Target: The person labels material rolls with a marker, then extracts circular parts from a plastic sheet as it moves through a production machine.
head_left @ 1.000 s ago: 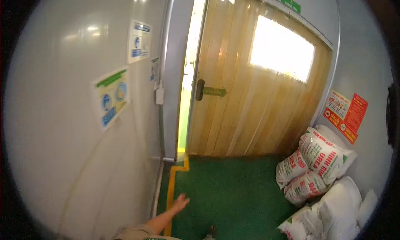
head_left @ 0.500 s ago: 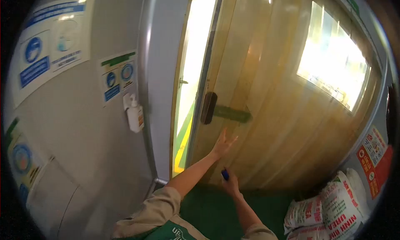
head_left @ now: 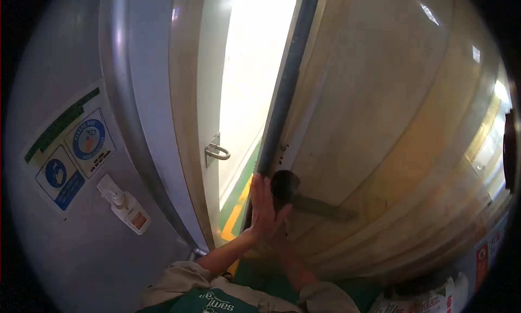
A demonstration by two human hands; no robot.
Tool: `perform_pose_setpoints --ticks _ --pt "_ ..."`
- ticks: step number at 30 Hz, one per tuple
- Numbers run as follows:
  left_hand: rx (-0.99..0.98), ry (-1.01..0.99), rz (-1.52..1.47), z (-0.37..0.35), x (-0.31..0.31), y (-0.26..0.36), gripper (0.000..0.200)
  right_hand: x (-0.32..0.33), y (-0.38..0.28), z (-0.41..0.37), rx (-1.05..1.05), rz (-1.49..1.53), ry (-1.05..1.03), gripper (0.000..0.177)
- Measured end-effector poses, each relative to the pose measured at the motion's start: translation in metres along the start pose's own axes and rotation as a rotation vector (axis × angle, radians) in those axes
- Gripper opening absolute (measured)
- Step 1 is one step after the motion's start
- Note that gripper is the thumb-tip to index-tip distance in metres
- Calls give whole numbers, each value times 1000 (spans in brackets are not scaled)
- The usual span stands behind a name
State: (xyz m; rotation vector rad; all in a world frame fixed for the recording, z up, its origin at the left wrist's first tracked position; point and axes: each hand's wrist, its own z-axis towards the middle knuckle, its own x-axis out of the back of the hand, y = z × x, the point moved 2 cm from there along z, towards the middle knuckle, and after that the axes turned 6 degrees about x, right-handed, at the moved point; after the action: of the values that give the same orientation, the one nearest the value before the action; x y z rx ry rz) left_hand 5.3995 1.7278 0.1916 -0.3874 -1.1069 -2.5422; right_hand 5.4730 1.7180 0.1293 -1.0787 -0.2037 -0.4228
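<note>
My left hand is open, its fingers stretched upward along the edge of a yellowish sliding door. It lies next to the dark oval handle and covers part of it. My right hand is just below and behind the left one. Its fingers are hidden and smeared by motion, so what it holds does not show. Left of the door is a bright gap, and a metal loop sticks out from the door frame.
A pump bottle hangs on the grey wall at left, under a hand-washing sign. White printed sacks lie at the lower right. A yellow floor line and green floor show through the gap.
My view has come closer to the door and its gap. My left hand has moved to the door edge by the handle. The blue object in my right hand is no longer visible.
</note>
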Motion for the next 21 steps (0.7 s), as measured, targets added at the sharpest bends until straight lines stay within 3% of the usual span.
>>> perform_pose_setpoints --ticks 2,3,6,12,15,18,21 --pt "-269 -160 -96 -8 -7 -2 86 9 9 -6 -17 -9 6 56" --pt "-243 -80 -119 -5 -8 11 79 16 14 -8 -24 -20 9 56" --pt "30 -145 -175 3 -37 15 80 38 25 -19 -47 -75 29 55" --pt "116 -165 -234 8 -61 36 83 94 28 -46 -133 -248 84 53" --pt "-14 -152 -266 0 -79 30 83 109 30 -56 -188 -355 97 52" --pt "-32 -280 -329 -5 -87 38 81 117 30 -57 -225 -459 117 52" --pt "-206 -452 -582 -13 -99 37 74 126 29 -58 -262 -562 146 51"
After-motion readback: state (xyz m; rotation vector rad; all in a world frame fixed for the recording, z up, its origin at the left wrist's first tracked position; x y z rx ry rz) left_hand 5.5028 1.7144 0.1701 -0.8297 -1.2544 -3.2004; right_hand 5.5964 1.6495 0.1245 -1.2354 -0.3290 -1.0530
